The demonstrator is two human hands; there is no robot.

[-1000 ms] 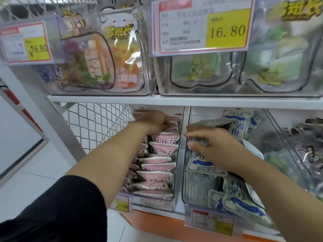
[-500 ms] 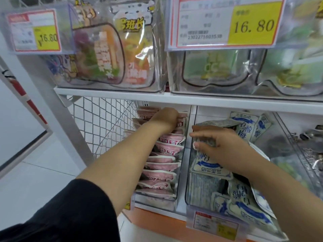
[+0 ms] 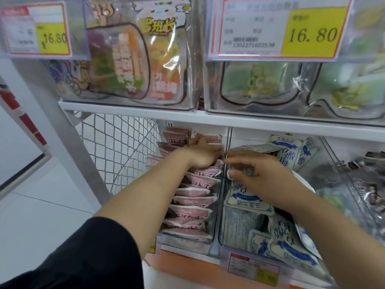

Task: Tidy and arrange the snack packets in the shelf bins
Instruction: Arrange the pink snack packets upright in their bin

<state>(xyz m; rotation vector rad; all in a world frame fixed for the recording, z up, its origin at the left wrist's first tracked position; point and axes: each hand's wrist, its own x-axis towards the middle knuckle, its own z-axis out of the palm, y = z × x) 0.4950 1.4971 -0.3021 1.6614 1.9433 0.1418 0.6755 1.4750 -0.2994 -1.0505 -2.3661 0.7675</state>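
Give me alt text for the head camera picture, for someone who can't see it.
A person's left hand reaches among stacked pink packets in a clear shelf bin while the right hand pinches a blue-and-white packet in the neighbouring bin. Larger snack bags sit on the shelf above, behind 16.80 price tags.

I see my left hand [image 3: 205, 155] deep among the pink packets [image 3: 193, 197], fingers tucked between them; my right hand [image 3: 264, 176] pinches a grey packet [image 3: 256, 147] over the blue and white packets [image 3: 248, 199] in the next clear bin [image 3: 221, 236]; a yellow price tag [image 3: 312, 34] above reads 16.80
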